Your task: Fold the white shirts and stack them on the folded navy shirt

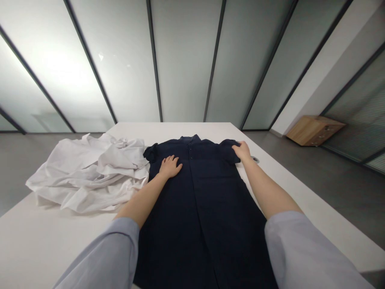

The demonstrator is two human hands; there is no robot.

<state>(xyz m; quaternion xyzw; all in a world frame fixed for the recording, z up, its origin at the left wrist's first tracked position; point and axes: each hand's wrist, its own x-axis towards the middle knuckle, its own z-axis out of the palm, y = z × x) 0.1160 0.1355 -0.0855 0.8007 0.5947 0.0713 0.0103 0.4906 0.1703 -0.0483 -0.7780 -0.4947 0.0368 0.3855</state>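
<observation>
Head view: flat navy shirt dress [198,224]

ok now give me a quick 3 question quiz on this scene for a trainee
1. True or false: the left hand lies palm down on the navy short-sleeved garment.
2. Multiple choice: what lies to the left of that garment on the white table? a) a cardboard box b) a crumpled white garment c) a stack of plates
3. Short answer: which part of the navy garment is under the right hand?

Key: 1. true 2. b 3. the top of its sleeve, at the shoulder
</observation>
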